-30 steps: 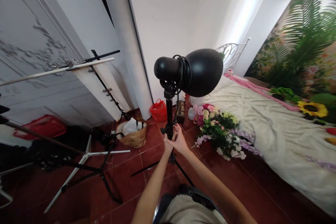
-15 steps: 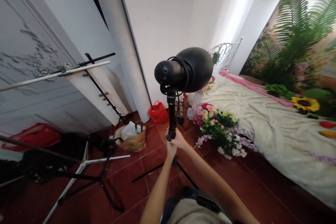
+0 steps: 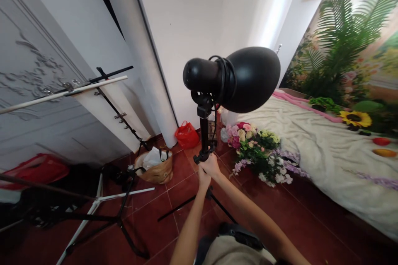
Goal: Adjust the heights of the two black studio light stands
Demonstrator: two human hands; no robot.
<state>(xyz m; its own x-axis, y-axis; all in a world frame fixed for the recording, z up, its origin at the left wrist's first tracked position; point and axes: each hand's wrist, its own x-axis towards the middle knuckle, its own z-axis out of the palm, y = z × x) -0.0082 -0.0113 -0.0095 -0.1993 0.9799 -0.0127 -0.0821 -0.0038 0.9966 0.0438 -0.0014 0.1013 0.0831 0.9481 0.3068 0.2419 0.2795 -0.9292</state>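
Observation:
A black studio lamp (image 3: 251, 80) with a wide round shade and a coiled cable sits on top of a black light stand (image 3: 204, 132). The shade points to the right. Just below a clamp on the pole, my right hand (image 3: 211, 165) is wrapped round the stand. Directly under it, my left hand (image 3: 204, 178) also grips the pole, the two hands touching. The stand's legs (image 3: 222, 205) are spread on the red tiled floor (image 3: 155, 207).
Flowers (image 3: 258, 149) lie beside a bed with a cream blanket (image 3: 329, 149) at right. A red bag (image 3: 187, 134) and a woven basket (image 3: 158, 169) stand on the floor. More stands (image 3: 120, 215) and a white pole (image 3: 62, 95) are at left.
The lamp head has turned, so its shade now reaches further to the right and shows more from the side. Both hands remain on the stand.

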